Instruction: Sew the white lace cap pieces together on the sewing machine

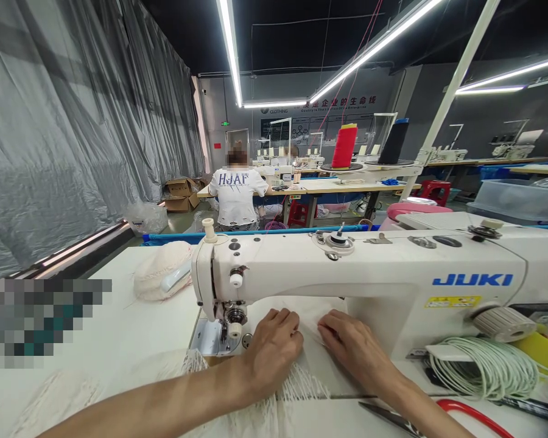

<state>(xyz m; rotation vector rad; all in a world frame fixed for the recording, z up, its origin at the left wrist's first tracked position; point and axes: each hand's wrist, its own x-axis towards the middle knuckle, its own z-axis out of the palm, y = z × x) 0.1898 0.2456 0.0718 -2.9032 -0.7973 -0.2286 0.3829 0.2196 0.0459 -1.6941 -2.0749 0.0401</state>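
Observation:
A white JUKI sewing machine (383, 267) stands across the table in front of me. Under its arm, my left hand (276, 347) is closed with curled fingers on white fringed fabric (305, 383), to the right of the needle area. Across from it, my right hand (354, 344) pinches the same pale cloth, its fingertips pointing left. Between the two hands the sheer cloth spreads flat, while loose fringe threads hang below my left wrist toward the table's front edge. My fingertips are partly hidden, and the cloth's far edge blends into the white table.
Scissors with a red handle (472, 413) lie at the front right, by a bundle of pale green cord (484, 368). A cream fabric pile (162, 271) sits left of the machine head. Another person (237, 194) sits at a table farther back.

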